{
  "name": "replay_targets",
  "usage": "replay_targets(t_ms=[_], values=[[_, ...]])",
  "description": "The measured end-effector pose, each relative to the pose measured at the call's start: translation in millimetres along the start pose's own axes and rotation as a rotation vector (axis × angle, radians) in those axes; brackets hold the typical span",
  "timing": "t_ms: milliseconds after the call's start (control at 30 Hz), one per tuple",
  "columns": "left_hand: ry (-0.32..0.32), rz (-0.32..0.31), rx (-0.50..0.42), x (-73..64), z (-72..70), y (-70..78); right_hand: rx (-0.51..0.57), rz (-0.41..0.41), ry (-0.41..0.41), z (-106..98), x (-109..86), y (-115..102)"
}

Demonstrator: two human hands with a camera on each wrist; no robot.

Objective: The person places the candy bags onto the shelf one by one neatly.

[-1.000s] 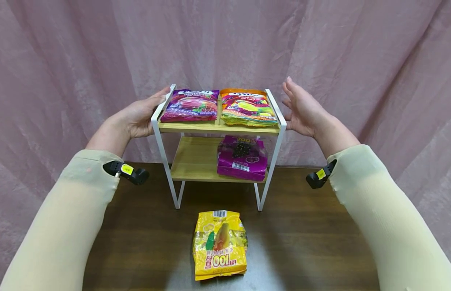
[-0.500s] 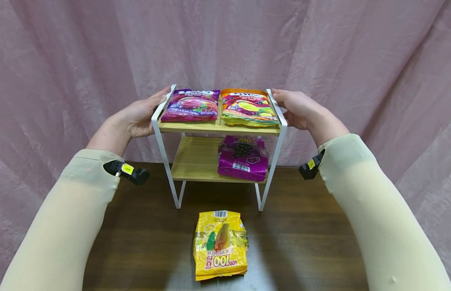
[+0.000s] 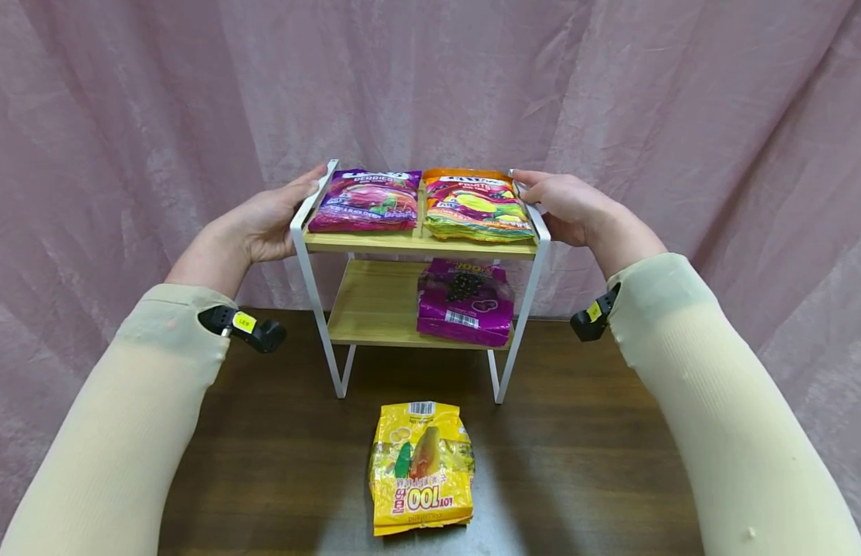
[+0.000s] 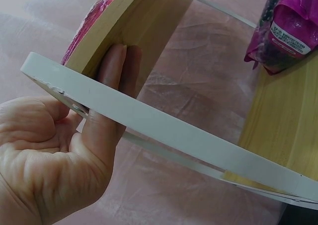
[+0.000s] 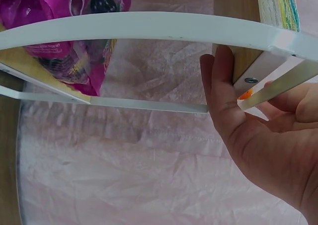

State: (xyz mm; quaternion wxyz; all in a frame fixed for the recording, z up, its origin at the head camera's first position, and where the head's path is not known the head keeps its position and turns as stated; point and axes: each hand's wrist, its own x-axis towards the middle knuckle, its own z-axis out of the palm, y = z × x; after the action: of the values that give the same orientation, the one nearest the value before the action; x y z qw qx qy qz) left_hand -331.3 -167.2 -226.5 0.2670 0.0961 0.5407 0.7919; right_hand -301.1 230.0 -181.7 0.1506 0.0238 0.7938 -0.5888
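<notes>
A small two-tier shelf (image 3: 374, 297) with wooden boards and a white metal frame stands on the table. My left hand (image 3: 270, 220) grips the left end of its top tier; in the left wrist view, fingers (image 4: 110, 68) reach under the top board. On the opposite end, my right hand (image 3: 576, 205) holds the frame, its fingers (image 5: 223, 81) against the board's underside in the right wrist view. Two candy bags lie on the top board: a purple Berries bag (image 3: 371, 202) at left and an orange-edged Fruits bag (image 3: 477, 207) at right.
A purple candy bag (image 3: 465, 303) sits at the right of the lower board. In front of the shelf, a yellow candy bag (image 3: 422, 467) lies on the dark wooden table (image 3: 583, 455). Pink curtain (image 3: 430, 85) hangs close behind.
My right hand has moved inward from beside the shelf and taken hold of its right end. The left hand keeps its grip, and the shelf and bags look almost unmoved.
</notes>
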Motion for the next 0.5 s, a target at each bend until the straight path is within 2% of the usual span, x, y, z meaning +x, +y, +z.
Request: replay_targets(t_ms=[500], values=[[0.021,0.003,-0.008,0.8,1.0,-0.6,0.201,0.057,0.053,-5.1,3.1,7.1]])
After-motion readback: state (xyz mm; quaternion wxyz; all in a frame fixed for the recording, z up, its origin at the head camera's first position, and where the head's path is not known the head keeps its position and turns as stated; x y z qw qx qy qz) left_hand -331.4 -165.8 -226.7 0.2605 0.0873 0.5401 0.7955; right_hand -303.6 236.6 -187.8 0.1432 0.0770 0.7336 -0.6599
